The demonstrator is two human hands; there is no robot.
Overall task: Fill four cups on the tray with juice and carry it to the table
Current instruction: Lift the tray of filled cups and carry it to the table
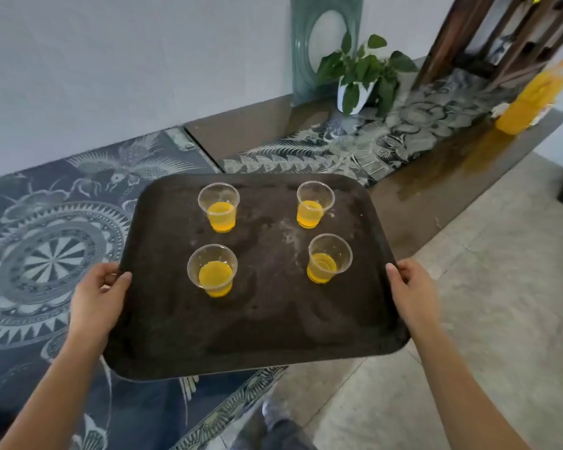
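Here, a dark tray [267, 319] was held level by both hands at its short edges. The left hand [96, 303] was closed around the rim at 9 o'clock, with the thumb laid on top and the fingers curled under the edge. The right hand [411, 293] was closed around the rim at 3 o'clock in the same way, thumb on top.

Four clear cups were stood upright on the far half of the tray, well apart from one another. Taken from the middle of the group, they were placed as follows:
- far-left cup [219, 206] at 10 o'clock
- far-right cup [315, 203] at 2 o'clock
- near-left cup [212, 269] at 8 o'clock
- near-right cup [329, 258] at 4 o'clock

Each cup was filled to less than half with orange juice.

The tray was seen over a patterned cloth [46, 248] on its 9 o'clock side and over a pale floor [485, 287] on its 3 o'clock side. Whether it was touching the cloth could not be determined.

A potted plant [361, 76] was located at 1 o'clock from the tray, against the wall. A juice bottle [530, 99], blurred, was located at 2 o'clock, well apart from the tray.
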